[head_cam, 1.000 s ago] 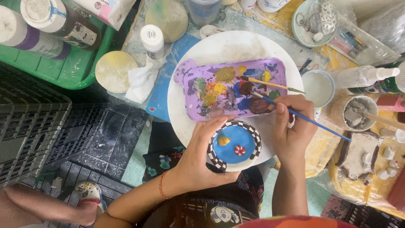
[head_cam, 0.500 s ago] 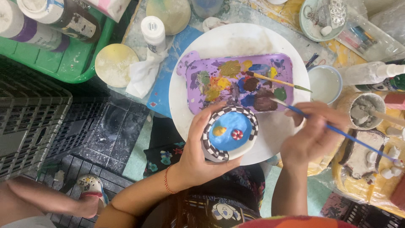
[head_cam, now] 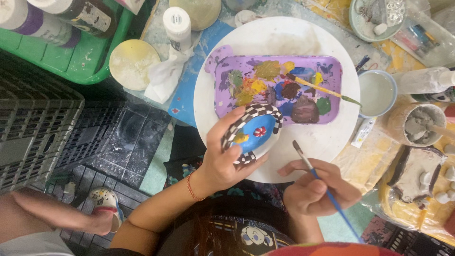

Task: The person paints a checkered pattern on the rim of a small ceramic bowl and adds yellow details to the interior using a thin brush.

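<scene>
My left hand grips a small bowl, blue inside with a yellow dab and a red flower, black-and-white checks around its rim. The bowl is tilted up over the near edge of a round white board. My right hand holds a thin blue-handled paintbrush whose tip points up toward the bowl without touching it. On the board lies a purple palette tray smeared with several paint colours, and a second brush rests across it.
A cup of cloudy water stands right of the board. A white paint bottle, crumpled tissue and a yellowish lid lie to the left. A green tray holds bottles; grey crates sit below. Clay pieces lie at right.
My right hand has drawn the brush back from the palette toward me. My left hand has tilted the bowl more upright and moved it slightly up over the board's edge.
</scene>
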